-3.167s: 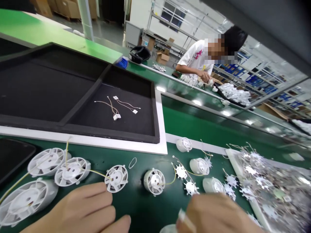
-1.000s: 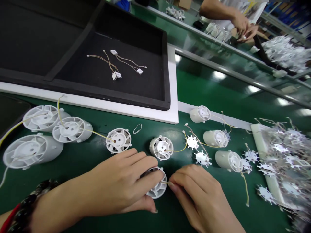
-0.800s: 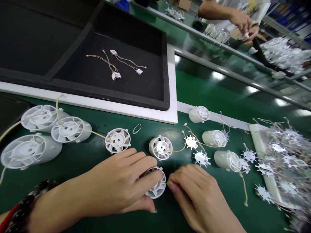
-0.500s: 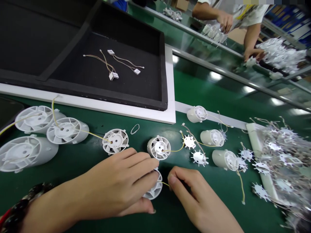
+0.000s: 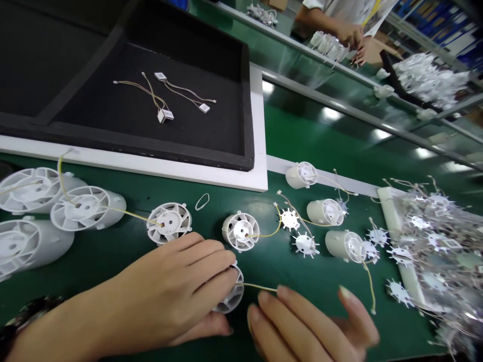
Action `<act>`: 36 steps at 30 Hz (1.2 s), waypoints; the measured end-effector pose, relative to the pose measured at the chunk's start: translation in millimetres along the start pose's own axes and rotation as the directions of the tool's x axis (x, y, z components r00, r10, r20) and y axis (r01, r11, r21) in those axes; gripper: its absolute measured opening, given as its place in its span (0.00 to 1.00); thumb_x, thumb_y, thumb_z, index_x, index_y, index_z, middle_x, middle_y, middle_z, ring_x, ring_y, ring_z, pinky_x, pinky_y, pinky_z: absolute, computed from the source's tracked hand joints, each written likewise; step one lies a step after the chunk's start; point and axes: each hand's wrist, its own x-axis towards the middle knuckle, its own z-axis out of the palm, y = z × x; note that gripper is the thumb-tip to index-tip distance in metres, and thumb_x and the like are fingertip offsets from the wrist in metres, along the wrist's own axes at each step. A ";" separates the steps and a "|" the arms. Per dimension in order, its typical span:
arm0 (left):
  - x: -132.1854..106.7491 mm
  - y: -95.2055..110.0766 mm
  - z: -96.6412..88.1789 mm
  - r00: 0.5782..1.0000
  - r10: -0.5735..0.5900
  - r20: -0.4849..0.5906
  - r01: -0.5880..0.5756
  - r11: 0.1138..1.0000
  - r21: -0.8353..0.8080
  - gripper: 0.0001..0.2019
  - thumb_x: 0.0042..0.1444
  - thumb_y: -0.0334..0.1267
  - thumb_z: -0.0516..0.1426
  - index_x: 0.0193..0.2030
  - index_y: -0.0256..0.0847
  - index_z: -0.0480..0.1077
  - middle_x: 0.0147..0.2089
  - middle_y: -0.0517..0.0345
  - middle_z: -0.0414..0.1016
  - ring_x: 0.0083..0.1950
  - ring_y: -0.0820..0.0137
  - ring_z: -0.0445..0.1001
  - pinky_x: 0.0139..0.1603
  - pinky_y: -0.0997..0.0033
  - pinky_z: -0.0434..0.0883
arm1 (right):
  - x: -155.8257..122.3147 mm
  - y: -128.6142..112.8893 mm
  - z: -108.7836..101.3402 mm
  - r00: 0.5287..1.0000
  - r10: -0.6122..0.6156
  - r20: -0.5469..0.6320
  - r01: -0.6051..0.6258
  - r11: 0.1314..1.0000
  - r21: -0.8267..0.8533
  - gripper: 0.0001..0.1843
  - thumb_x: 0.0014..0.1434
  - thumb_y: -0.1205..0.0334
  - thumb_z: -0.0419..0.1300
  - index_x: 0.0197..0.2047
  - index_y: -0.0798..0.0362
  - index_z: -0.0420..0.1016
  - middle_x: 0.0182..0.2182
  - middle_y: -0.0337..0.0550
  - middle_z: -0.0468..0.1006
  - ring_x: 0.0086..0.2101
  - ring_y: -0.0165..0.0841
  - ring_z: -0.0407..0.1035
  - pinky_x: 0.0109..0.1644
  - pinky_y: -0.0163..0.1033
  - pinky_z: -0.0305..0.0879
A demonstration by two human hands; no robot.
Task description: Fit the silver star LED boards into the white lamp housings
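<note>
My left hand (image 5: 177, 291) is closed around a white plastic fan housing (image 5: 234, 296), whose vaned end shows past my fingers. From its centre a yellow wire (image 5: 258, 287) runs right, toward my right hand (image 5: 309, 327). That hand is open, the fingers stretched out and the thumb held well apart; whether a fingertip touches the wire's end is unclear. Just beyond my hands stands another fan (image 5: 241, 231) with a yellow wire, and a further fan (image 5: 169, 223) sits to its left. Two white spiked discs (image 5: 305, 244) with thin cables lie right of them.
At the left stand several larger-looking white fans (image 5: 88, 207). A black tray (image 5: 204, 136) with small wired labelled parts (image 5: 165, 115) fills the upper left. Piled spiked discs (image 5: 441, 241) occupy the right. Across the rail, a person's hands (image 5: 356, 42) work near white parts.
My right hand has opened from a pinch on the wire and turned, moving slightly right and down; more wire shows. My left hand keeps its grip. The co-worker's hands have come together.
</note>
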 end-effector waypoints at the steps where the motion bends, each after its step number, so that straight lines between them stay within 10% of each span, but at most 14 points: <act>1: 0.0 0.3 0.4 1.000 -0.005 -0.005 0.005 1.000 0.005 0.13 0.67 0.48 0.63 0.44 0.38 0.75 0.39 0.54 0.80 0.38 0.63 0.76 0.44 0.64 0.73 | 0.2 -0.6 5.0 0.999 0.000 0.043 -0.001 1.000 0.023 0.12 0.72 0.63 0.59 0.39 0.41 0.83 0.34 0.27 0.89 0.35 0.33 0.82 0.77 0.47 0.47; 16: 0.6 1.1 0.1 1.000 0.015 0.019 -0.015 1.000 0.007 0.15 0.65 0.49 0.64 0.44 0.37 0.76 0.39 0.54 0.80 0.37 0.63 0.76 0.43 0.63 0.72 | 10.7 13.3 24.9 0.982 -0.041 0.182 0.017 0.991 0.130 0.10 0.68 0.76 0.55 0.41 0.53 0.74 0.32 0.39 0.82 0.35 0.31 0.73 0.72 0.51 0.51; 29: 0.8 3.0 -0.6 1.000 -0.001 0.015 0.000 1.000 0.017 0.12 0.65 0.46 0.65 0.45 0.39 0.75 0.39 0.55 0.81 0.38 0.64 0.78 0.44 0.63 0.74 | 37.3 5.3 16.0 0.748 0.161 0.644 -0.395 0.887 0.237 0.13 0.66 0.73 0.47 0.30 0.49 0.55 0.24 0.32 0.67 0.24 0.30 0.62 0.48 0.44 0.57; 36: 1.5 -0.1 0.9 1.000 0.012 -0.005 -0.011 1.000 0.012 0.11 0.66 0.45 0.63 0.44 0.39 0.75 0.38 0.55 0.81 0.36 0.64 0.77 0.43 0.63 0.73 | 33.3 2.1 20.9 0.781 0.195 0.593 -0.373 0.907 0.194 0.11 0.62 0.73 0.49 0.30 0.50 0.60 0.24 0.34 0.68 0.25 0.31 0.60 0.49 0.45 0.52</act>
